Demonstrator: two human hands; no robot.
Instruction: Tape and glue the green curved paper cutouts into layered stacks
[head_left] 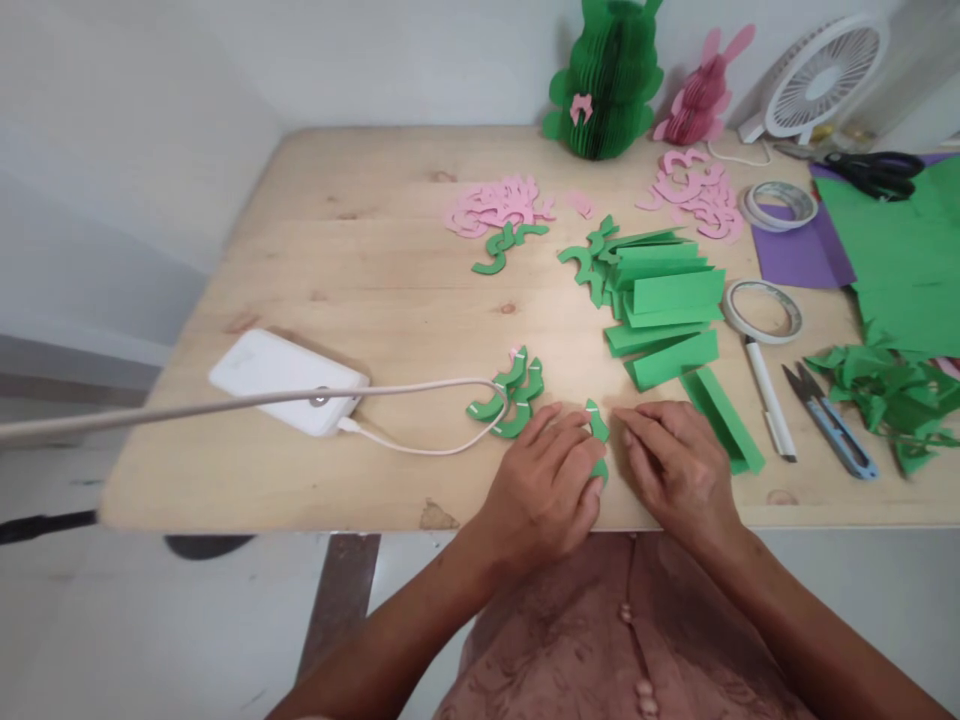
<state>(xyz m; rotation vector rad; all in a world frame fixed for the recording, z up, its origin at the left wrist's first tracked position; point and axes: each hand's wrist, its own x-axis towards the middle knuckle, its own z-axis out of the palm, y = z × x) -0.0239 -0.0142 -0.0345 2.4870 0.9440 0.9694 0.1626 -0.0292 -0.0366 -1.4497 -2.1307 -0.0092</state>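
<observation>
Left hand (547,478) rests over curved green paper (597,422) on knotty wood (405,320)

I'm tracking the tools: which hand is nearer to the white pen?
Right. The right hand is to the pen's left, with a folded green strip between them; the left hand is farther left, at a green cutout.
</observation>
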